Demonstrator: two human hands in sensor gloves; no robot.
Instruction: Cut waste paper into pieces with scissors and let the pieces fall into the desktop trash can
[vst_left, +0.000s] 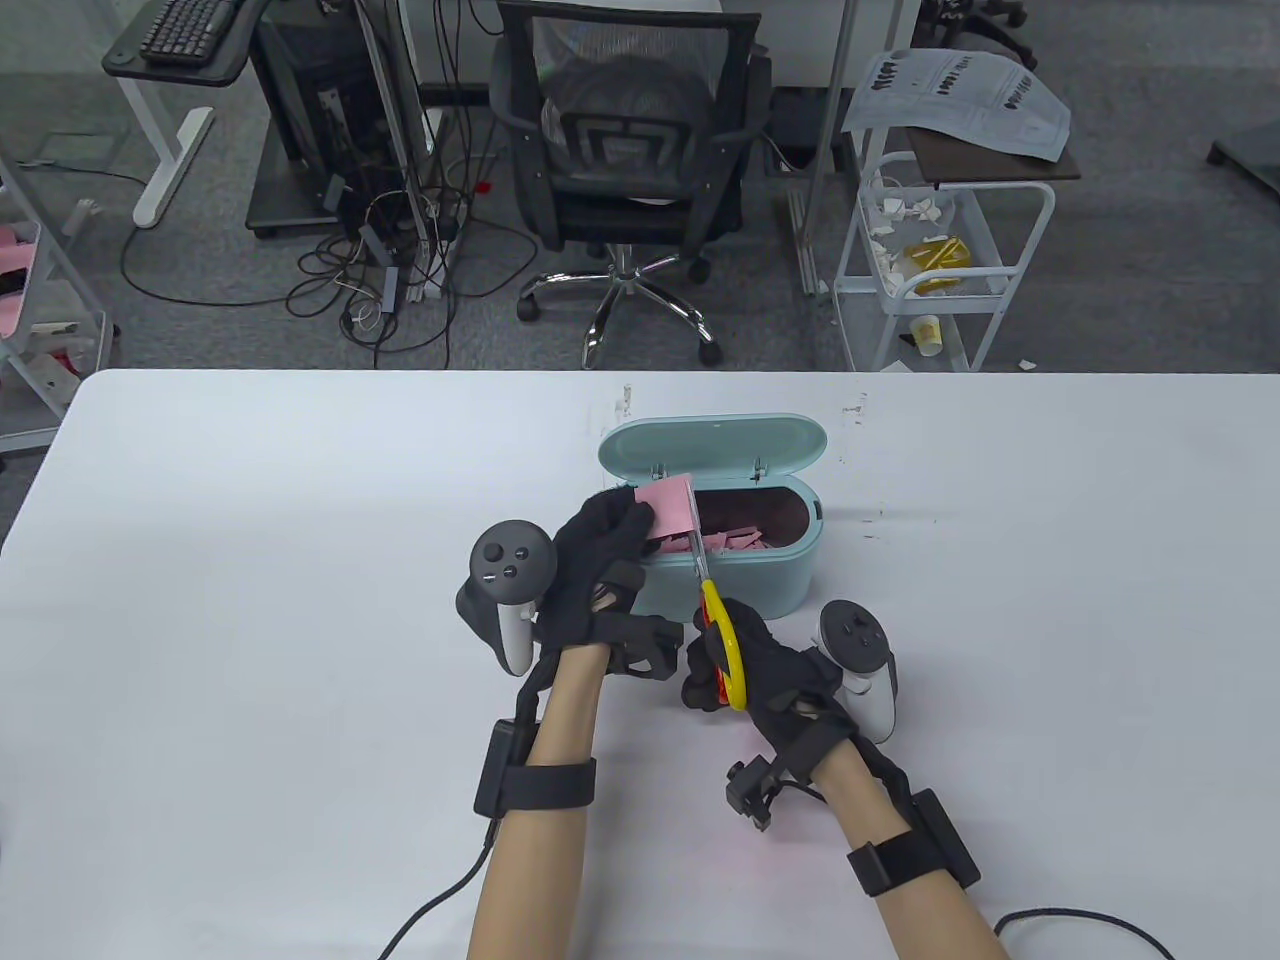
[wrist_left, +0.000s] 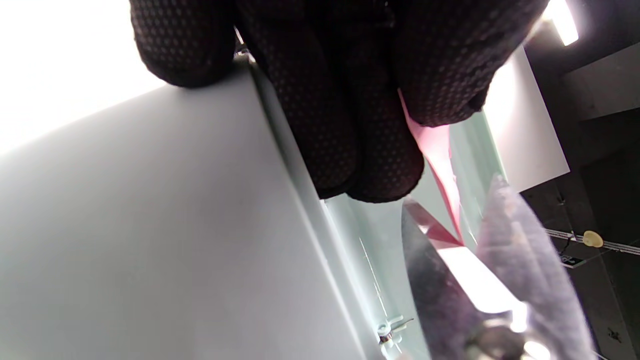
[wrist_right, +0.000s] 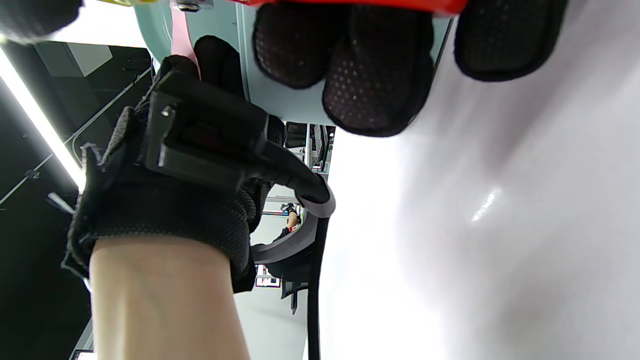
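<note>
My left hand pinches a pink sheet of paper over the left end of the teal desktop trash can, whose lid stands open at the back. Several pink scraps lie inside. My right hand grips the red and yellow handles of the scissors; their blades reach up to the paper's right edge. In the left wrist view the blades stand parted around the pink paper under my left fingers. The right wrist view shows my right fingers curled under the red handle.
The white table stretches wide on both sides of the can. Beyond its far edge stand an office chair, a desk with tangled cables and a white cart with paper scraps.
</note>
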